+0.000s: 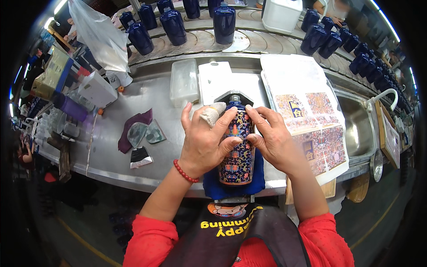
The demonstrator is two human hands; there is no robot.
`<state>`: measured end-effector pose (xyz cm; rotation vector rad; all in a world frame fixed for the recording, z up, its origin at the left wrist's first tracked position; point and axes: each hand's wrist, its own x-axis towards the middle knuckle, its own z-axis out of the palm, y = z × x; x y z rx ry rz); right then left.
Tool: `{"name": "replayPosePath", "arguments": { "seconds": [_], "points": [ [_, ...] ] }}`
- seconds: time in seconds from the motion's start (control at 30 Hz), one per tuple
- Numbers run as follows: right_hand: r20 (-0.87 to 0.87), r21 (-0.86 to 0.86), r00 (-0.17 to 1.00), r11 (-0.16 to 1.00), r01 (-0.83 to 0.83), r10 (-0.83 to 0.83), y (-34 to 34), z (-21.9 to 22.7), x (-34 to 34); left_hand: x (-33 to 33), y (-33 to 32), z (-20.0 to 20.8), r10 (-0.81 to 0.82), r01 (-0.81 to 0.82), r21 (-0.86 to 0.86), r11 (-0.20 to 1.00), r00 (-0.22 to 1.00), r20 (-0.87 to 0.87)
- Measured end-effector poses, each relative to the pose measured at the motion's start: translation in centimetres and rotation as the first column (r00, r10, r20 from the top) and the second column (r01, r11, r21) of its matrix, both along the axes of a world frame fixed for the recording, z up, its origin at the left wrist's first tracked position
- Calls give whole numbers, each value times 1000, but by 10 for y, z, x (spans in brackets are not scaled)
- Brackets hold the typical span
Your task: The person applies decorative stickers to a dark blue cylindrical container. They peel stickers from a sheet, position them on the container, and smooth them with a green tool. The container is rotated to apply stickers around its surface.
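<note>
A dark blue bottle [238, 167] with a colourful floral pattern lies in front of me, its neck pointing away. Its neck end meets an angled metal holder [247, 97], and a blue cloth [212, 188] is under its base. My left hand [202, 142] keeps a crumpled whitish cloth [211, 116] between its fingers, while its thumb and index fingertip touch the bottle's left side. On the right side of the bottle, my right hand [276, 140] presses with thumb and fingertips near the shoulder. The bottle's underside is hidden.
Plain blue bottles [223, 24] stand on a curved conveyor [195, 42] at the back. Sheets of patterned transfers [321, 147] lie at right beside a sink [356, 124]. A clear plastic box [184, 80] and several scraps [135, 127] are on the metal table [155, 93].
</note>
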<state>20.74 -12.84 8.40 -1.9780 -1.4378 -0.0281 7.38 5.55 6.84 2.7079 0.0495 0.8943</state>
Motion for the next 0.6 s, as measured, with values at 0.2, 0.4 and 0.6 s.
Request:
{"name": "replayPosePath", "arguments": {
  "seconds": [0.2,0.4,0.6],
  "points": [
    [23,-47,1000,999,13,-12,-6,-2,-2,-10,-1,-10,-12,14,-88,996,1000,25],
    [-8,-37,1000,999,1,-1,-4,-4,-3,-16,-2,-15,-26,31,-116,993,999,42],
    [-9,-133,1000,991,18,-19,-8,1,-6,-20,-6,-14,-21,23,-92,996,1000,22]
  ]
}}
